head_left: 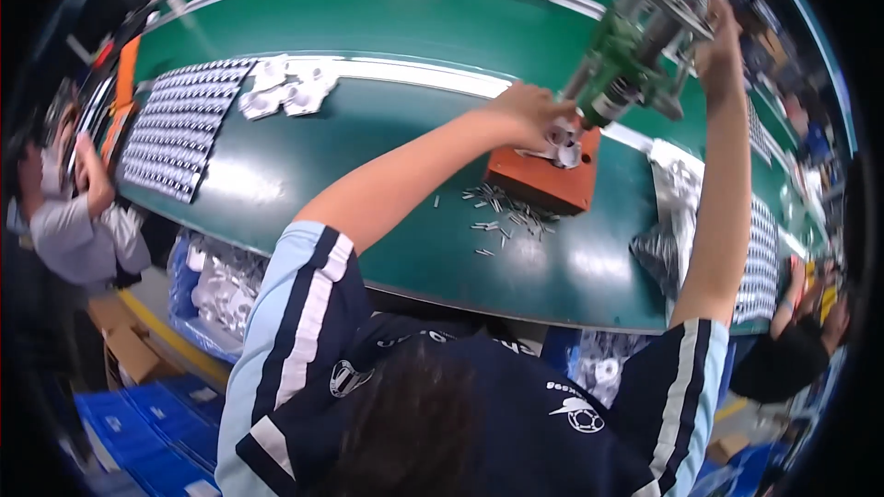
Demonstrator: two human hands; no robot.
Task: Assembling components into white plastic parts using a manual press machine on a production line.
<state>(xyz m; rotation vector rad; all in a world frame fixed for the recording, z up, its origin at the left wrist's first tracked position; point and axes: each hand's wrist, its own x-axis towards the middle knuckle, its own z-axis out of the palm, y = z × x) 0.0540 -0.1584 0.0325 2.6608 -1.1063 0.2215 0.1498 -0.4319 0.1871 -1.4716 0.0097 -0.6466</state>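
Note:
My left hand is closed on a small silvery metal casting, holding it on top of an orange block. Directly above the casting stands a green bench press, its lower end close to the part. Whether the press tip touches it I cannot make out. My right hand is raised at the press's right side, wrapped round its handle, which the fingers mostly hide. Many short metal pins lie scattered on the green table, just in front of the block.
More castings lie at the table's left, beside a tray of small parts in rows. A plastic bag lies near my right forearm. Bins of metal parts stand below the table edge. Other people work at both sides.

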